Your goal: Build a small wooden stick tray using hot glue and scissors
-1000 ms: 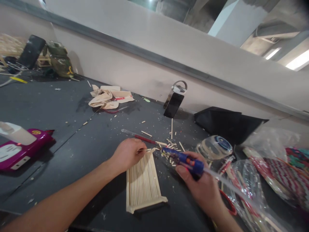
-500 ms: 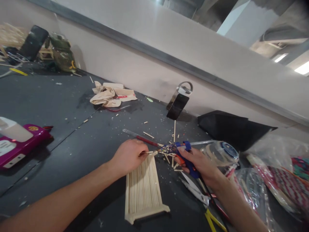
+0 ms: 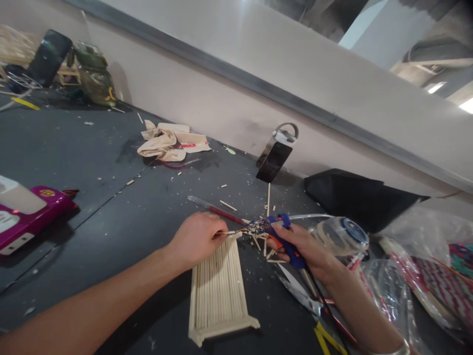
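Observation:
My left hand [image 3: 197, 238] pinches a thin wooden stick [image 3: 226, 232] over the far end of a raft of glued wooden sticks [image 3: 218, 291] that lies flat on the dark table [image 3: 111, 207]. My right hand [image 3: 306, 249] grips a blue glue gun [image 3: 275, 231]. The gun's nozzle points left and meets the tip of the held stick. Loose stick offcuts [image 3: 264, 244] lie scattered under the gun.
A clear jar with a blue lid [image 3: 342, 234] lies by my right wrist, beside plastic bags [image 3: 417, 276]. Yellow-handled cutters [image 3: 321, 330] sit near the front edge. A phone leaning on a bottle [image 3: 273, 158], crumpled paper [image 3: 168, 143], a black bag [image 3: 354, 197] and a magenta device [image 3: 29, 212] stand around.
My right hand has swung the glue gun up and left, bringing its nozzle to the stick in my left hand. The left hand has stayed over the raft.

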Tool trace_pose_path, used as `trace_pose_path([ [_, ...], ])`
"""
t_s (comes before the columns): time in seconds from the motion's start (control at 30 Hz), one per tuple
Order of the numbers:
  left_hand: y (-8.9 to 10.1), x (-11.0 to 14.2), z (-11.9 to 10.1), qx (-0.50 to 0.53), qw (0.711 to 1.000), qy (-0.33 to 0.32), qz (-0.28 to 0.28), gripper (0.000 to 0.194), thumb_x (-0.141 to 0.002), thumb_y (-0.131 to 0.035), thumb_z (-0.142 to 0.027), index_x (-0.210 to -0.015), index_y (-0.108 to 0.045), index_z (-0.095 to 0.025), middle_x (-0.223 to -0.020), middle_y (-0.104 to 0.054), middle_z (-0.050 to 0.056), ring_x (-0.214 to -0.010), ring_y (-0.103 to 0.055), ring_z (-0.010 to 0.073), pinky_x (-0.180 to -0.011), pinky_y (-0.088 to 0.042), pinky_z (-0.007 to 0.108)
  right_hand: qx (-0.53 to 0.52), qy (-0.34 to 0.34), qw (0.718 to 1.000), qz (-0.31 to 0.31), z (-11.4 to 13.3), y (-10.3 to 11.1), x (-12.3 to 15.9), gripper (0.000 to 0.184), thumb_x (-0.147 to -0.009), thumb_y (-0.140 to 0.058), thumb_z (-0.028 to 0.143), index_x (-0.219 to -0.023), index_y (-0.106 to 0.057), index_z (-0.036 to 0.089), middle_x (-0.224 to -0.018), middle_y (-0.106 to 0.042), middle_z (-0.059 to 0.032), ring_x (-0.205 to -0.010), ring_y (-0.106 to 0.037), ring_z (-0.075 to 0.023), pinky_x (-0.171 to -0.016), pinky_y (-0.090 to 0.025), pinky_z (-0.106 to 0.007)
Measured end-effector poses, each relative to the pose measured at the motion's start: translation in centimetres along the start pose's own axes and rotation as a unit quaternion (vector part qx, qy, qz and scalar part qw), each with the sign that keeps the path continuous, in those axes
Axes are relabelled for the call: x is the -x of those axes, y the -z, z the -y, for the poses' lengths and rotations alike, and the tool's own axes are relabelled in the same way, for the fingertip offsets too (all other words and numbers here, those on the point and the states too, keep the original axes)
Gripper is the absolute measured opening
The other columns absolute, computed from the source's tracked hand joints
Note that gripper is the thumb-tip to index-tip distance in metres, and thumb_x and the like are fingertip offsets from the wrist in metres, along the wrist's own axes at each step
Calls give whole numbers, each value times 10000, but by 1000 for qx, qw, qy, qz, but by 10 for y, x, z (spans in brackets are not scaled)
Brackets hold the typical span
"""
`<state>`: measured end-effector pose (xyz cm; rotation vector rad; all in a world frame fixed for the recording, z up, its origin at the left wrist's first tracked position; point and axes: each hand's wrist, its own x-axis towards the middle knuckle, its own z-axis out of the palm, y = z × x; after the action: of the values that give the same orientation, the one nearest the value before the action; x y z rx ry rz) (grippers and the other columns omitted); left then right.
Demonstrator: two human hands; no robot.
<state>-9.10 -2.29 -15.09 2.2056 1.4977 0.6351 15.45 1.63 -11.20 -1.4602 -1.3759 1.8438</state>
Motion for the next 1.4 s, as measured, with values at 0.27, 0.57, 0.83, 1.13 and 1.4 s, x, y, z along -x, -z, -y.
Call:
trace_pose_path([
  [0.27, -2, 1, 2, -6, 1000, -7, -4, 163, -837, -564, -173, -758, -703, -200, -782, -725, 16, -767, -648, 185, -679, -442, 284, 5, -11, 1000, 16, 2, 3, -3, 427, -728, -721, 553, -721, -554, 161, -611, -569, 18, -446, -403, -56, -397, -296, -179],
  [0.57, -1, 1, 1, -7, 1000, -2, 1, 185, -811, -549, -127, -747, -708, -196, -766, -718, 21, -774, -643, 183, -696, -454, 291, 4, -11, 999, 34, 1, 2, -7, 441, -713, -730, 557, -673, -530, 166, -587, -551, 24, -449, -401, -58, -398, -300, -179],
  [0.83, -1, 0, 1, 0, 1000, -2, 5, 175, -809, -554, -123, -752, -702, -197, -770, -716, 17, -777, -641, 190, -700, -449, 300, -9, -11, 999, 47, -1, 4, -8, 443, -719, -729, 552, -662, -506, 174, -550, -487, 49, -444, -369, -53, -399, -269, -176],
  [1.13, -2, 1, 1, 1, 1000, -1, 6, 174, -802, -552, -115, -752, -698, -194, -769, -712, 18, -779, -634, 185, -705, -438, 298, -28, -10, 998, 46, -4, 4, -7, 413, -750, -719, 527, -714, -502, 177, -550, -483, 54, -441, -362, -47, -402, -269, -160],
  [1.4, -1, 1, 1, 2, 1000, -1, 7, 179, -806, -552, -114, -747, -701, -193, -763, -711, 17, -775, -632, 179, -705, -439, 293, -39, -11, 998, 56, -7, 5, -9, 392, -783, -705, 497, -713, -493, 175, -545, -463, 59, -437, -347, -37, -406, -280, -148],
])
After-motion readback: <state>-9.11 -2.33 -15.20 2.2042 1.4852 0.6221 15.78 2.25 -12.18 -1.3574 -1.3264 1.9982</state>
